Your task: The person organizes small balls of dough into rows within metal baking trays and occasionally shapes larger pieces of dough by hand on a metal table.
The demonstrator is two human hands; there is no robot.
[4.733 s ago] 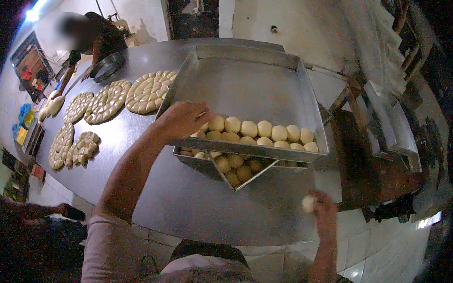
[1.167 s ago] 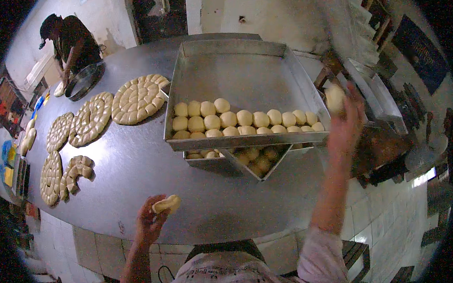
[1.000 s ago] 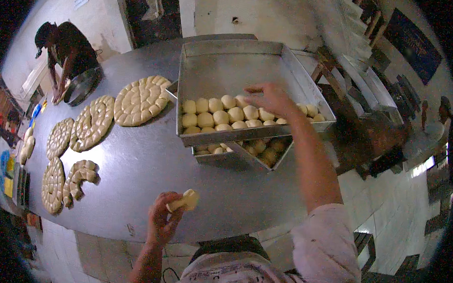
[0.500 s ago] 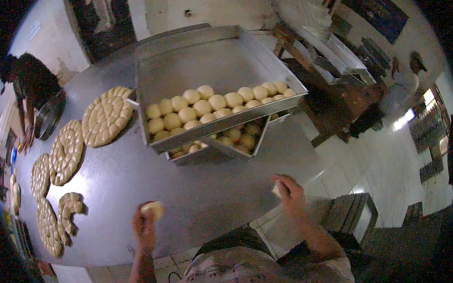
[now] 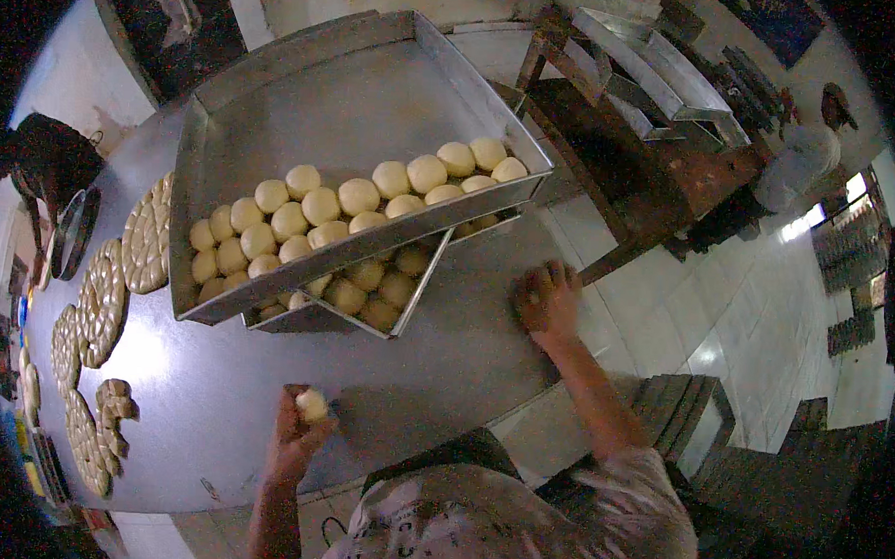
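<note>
My left hand (image 5: 294,435) is closed around a pale dough piece (image 5: 312,405), which shows between thumb and fingers above the near part of the metal table. Farther off, by the table's right edge, my right hand (image 5: 547,305) is curled with its knuckles up. Whatever lies under its fingers is hidden. In the middle a large metal tray (image 5: 306,87) stands tilted on smaller trays. Rows of round dough balls (image 5: 358,197) fill its near side, while its far part is bare. More dough balls (image 5: 366,273) sit in a smaller tray (image 5: 418,290) underneath.
Coiled rounds of cut dough (image 5: 100,302) and a short curved strip (image 5: 112,416) lie on the left of the table (image 5: 405,377). At the far left a co-worker (image 5: 52,167) bends over a round pan (image 5: 72,235). A wooden stand (image 5: 609,177) with trays is at right.
My right hand has moved away from me and curled down by the table's edge; the dough it held is now hidden. My left hand keeps its dough piece. The view has shifted, bringing the tray closer.
</note>
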